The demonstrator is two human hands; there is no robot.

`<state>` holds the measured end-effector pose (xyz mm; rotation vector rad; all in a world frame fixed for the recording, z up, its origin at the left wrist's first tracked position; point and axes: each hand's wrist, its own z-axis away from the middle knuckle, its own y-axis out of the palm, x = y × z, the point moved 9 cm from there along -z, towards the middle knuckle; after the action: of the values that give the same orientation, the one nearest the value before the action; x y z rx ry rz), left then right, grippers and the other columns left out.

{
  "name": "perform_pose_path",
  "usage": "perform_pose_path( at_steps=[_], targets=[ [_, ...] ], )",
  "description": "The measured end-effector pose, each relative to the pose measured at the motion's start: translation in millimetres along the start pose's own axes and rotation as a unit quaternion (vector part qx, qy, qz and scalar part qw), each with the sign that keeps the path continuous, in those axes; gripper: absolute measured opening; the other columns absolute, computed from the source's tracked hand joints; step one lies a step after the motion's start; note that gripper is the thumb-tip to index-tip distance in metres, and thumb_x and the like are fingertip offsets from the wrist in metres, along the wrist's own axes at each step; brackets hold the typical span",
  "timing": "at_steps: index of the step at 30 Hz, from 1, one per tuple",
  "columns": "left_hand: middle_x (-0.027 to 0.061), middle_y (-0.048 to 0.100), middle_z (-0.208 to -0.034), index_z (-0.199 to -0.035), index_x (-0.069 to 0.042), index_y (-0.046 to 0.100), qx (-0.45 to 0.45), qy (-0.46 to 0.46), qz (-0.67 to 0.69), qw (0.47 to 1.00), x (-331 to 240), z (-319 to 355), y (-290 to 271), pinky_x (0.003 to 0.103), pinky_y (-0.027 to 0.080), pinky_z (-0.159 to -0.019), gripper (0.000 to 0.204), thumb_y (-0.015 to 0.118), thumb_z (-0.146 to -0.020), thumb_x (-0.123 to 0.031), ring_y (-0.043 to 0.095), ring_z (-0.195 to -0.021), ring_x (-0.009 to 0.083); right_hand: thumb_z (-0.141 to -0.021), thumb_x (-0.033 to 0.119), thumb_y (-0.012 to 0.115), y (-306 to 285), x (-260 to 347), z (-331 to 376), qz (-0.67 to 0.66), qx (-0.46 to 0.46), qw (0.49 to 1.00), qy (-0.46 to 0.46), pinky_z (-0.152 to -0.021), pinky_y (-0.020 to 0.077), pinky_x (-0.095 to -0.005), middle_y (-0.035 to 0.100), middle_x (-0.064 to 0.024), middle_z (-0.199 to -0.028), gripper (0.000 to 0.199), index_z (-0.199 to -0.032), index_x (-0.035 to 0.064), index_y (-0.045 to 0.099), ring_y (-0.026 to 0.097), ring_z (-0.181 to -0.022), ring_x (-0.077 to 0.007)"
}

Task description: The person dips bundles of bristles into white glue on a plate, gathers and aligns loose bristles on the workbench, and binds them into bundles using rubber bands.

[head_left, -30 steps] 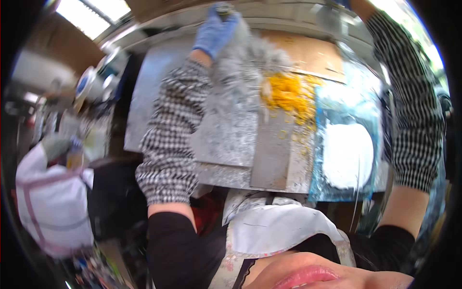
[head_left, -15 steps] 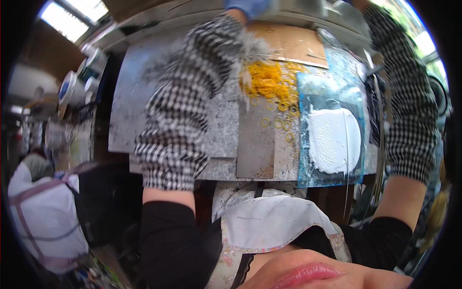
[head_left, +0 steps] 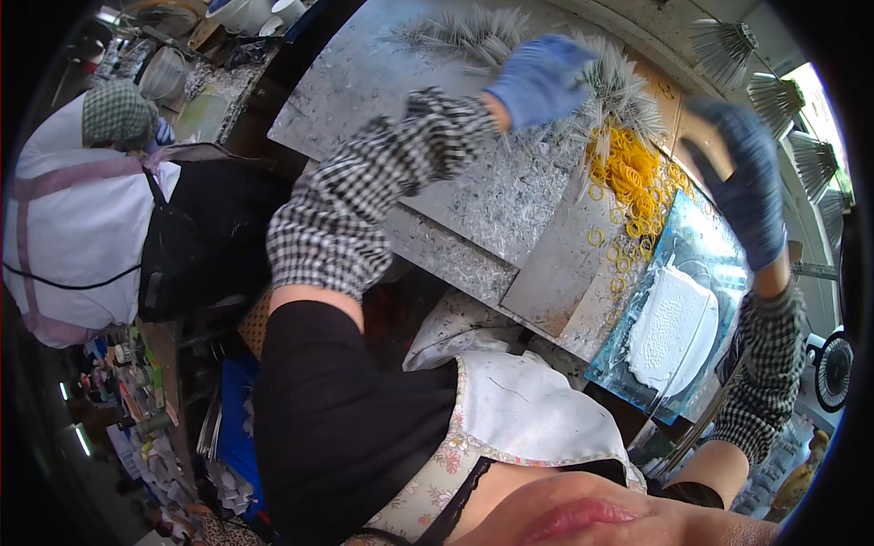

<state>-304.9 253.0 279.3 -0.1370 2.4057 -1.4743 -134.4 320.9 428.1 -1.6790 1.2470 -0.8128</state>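
My left hand (head_left: 543, 84), in a blue glove, reaches over the grey board (head_left: 446, 196) at the edge of a heap of thin, pale, translucent spiky strips (head_left: 621, 86). Motion smears its fingers, so any grip is unclear. To the right, my blue-gloved right hand (head_left: 748, 173) is raised with thumb and fingers apart and nothing visible between them. Below the strips lies a pile of yellow rubber bands (head_left: 626, 162), some scattered toward me. Beneath my right forearm, a patch of thick white paste (head_left: 675, 332) covers a bluish sheet (head_left: 706, 241).
Another spread of spiky strips (head_left: 473, 35) lies at the board's far side. Fan-shaped bundles (head_left: 776, 102) hang along the right. A flat grey strip (head_left: 560, 273) rests near the front edge. At left, another person (head_left: 86, 218) bends over a bench; a small fan (head_left: 833, 371) stands far right.
My view has turned, tilting the table in the picture. Both hands, before at or past the upper edge, are now in sight. My right hand has come back nearer to the paste.
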Motion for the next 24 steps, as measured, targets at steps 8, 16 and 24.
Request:
perform_pose_path(
  at_steps=[8,16,24],
  targets=[
    [0.0125,0.059,-0.129,-0.136,-0.019,0.053,0.082,-0.114,-0.250,0.958,258.8,111.0,-32.8,0.042,0.045,-0.102,0.055,0.059,-0.082,-0.008,0.055,-0.120,0.0302,-0.086,0.027,0.068,177.4,137.3,64.6,-0.270,0.182,0.944,0.048,-0.081,0.0491,-0.0423,0.065,-0.0106,-0.096,0.029,-0.108,0.0078,0.067,0.062,-0.090,-0.0304],
    [0.0126,0.056,-0.132,-0.143,-0.023,0.047,0.133,0.055,-0.263,0.954,288.0,72.0,0.7,0.042,0.045,-0.102,0.063,0.058,-0.084,-0.004,0.054,-0.120,0.0309,-0.085,0.026,0.066,258.6,148.7,18.3,-0.327,0.210,0.920,0.040,-0.077,0.0518,-0.0452,0.065,-0.0146,-0.086,0.025,-0.101,0.0074,0.068,0.065,-0.084,-0.0356],
    [0.0147,0.064,-0.114,-0.128,-0.013,0.058,0.129,0.050,-0.148,0.979,189.1,74.8,34.4,0.043,0.050,-0.090,0.042,0.054,-0.086,-0.010,0.061,-0.103,0.0331,-0.087,0.026,0.064,268.0,123.8,40.5,-0.359,0.223,0.901,0.103,-0.079,0.0520,-0.0449,0.066,-0.0154,-0.094,0.026,-0.104,0.0061,0.067,0.064,-0.089,-0.0366]
  ],
)
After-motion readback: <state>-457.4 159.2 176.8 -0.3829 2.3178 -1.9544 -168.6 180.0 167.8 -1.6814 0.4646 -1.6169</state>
